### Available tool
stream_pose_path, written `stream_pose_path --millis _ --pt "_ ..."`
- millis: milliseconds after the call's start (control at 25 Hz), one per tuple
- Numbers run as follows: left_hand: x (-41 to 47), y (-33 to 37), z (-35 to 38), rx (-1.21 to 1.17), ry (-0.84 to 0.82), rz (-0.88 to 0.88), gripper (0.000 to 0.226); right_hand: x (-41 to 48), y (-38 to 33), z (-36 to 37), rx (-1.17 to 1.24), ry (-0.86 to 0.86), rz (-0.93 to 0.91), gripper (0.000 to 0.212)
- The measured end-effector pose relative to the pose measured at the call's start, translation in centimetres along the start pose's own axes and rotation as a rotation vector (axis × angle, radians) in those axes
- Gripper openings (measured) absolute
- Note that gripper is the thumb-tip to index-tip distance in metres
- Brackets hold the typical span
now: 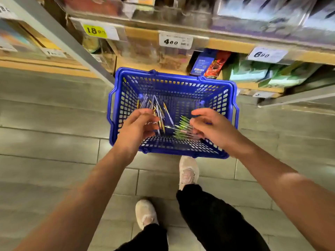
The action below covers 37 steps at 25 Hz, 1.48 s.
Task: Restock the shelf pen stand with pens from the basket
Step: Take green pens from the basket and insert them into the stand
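Blue basket [172, 75] on the floor [54, 142]; left hand [136, 128] fingers curl round yellow-tipped pens [159, 113]; right hand [213, 128] fingers bend over green pens [182, 128], grip unclear.

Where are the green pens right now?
Head view: the green pens are inside the blue basket on the floor, right of centre, bunched in the right hand, with gold-tipped pens to their left.

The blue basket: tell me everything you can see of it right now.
The basket is blue plastic, rectangular, with lattice walls and bottom, a thick rim and handles hanging at its sides. It stands upright on the tiled floor against the bottom shelf, a shoe by its near edge. Inside it, the left hand grips gold-tipped pens and the right hand grips green pens.
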State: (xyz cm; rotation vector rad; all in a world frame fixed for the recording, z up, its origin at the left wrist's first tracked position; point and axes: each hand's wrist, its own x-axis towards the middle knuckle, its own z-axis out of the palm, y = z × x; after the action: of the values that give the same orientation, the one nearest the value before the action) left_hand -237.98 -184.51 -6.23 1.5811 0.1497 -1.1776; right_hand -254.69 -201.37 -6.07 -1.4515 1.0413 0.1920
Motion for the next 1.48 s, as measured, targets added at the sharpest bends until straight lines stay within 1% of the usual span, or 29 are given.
stream_pose_path --millis 120,240,400,440,520,600,680,720,760,840,880,920,960,1000,1040,1160,1280,1320,1400,1480 --pt "6.8 -5.3 -1.2 0.092 -0.031 0.002 0.010 6.7 6.1 1.7 -0.093 -0.017 0.018 0.027" --pt "12.4 -9.0 -1.9 0.196 -0.058 0.005 0.008 12.7 11.5 2.2 -0.253 -0.046 0.046 0.026" --pt "17.4 -11.2 -1.5 0.284 -0.168 0.032 0.007 18.8 15.0 1.6 -0.460 -0.099 -0.020 0.030" --pt "18.1 -11.3 -1.1 0.312 -0.197 0.043 0.009 20.1 15.2 1.3 -0.568 -0.104 -0.035 0.030" --pt "19.4 -11.9 0.0 0.432 -0.253 0.080 0.011 22.3 15.4 1.0 -0.950 -0.141 -0.050 0.032" --pt "20.5 -12.6 1.0 0.536 -0.306 0.105 0.007 24.2 16.2 1.1 -1.287 -0.203 0.013 0.032" --pt "21.2 -13.1 1.7 0.571 -0.325 0.113 0.007 25.6 17.6 2.1 -1.536 -0.272 0.095 0.029" --pt "21.3 -13.3 1.8 0.577 -0.325 0.113 0.008 26.1 18.0 2.7 -1.599 -0.308 0.134 0.028" --pt "21.4 -13.3 1.8 0.589 -0.319 0.115 0.007 26.5 18.4 3.3 -1.626 -0.334 0.161 0.026" --pt "20.9 -13.1 1.5 0.612 -0.282 0.109 0.006 27.1 19.0 4.4 -1.598 -0.343 0.192 0.015" --pt "20.5 -13.1 1.4 0.598 -0.259 0.090 0.006 27.2 19.5 4.5 -1.584 -0.326 0.205 0.014" --pt "20.1 -13.0 1.3 0.564 -0.234 0.062 0.006 27.2 19.7 4.6 -1.614 -0.285 0.173 0.013" --pt "19.6 -13.1 1.0 0.523 -0.211 0.038 0.007 27.3 19.7 4.6 -1.644 -0.273 0.105 0.016" --pt "19.3 -13.2 0.7 0.488 -0.194 0.027 0.008 27.4 19.5 4.6 -1.670 -0.304 0.077 0.021" --pt "19.1 -13.5 0.6 0.465 -0.185 0.020 0.009 27.7 19.9 4.4 -1.669 -0.330 0.089 0.024" --pt "19.6 -13.7 0.6 0.508 -0.186 -0.007 0.011 28.1 20.7 3.7 -1.498 -0.281 0.135 0.033" --pt "20.5 -13.2 0.8 0.514 -0.208 0.017 0.008 27.4 21.2 3.4 -1.424 -0.272 0.101 0.052" --pt "20.8 -13.1 0.7 0.515 -0.197 0.015 0.007 27.4 21.3 3.3 -1.419 -0.251 0.095 0.052" --pt "21.3 -13.2 0.4 0.527 -0.172 -0.008 0.009 27.5 20.6 3.1 -1.413 -0.191 0.069 0.041" --pt "21.7 -13.4 0.2 0.501 -0.162 -0.037 0.012 27.7 18.8 3.4 -1.299 -0.113 0.020 0.031"
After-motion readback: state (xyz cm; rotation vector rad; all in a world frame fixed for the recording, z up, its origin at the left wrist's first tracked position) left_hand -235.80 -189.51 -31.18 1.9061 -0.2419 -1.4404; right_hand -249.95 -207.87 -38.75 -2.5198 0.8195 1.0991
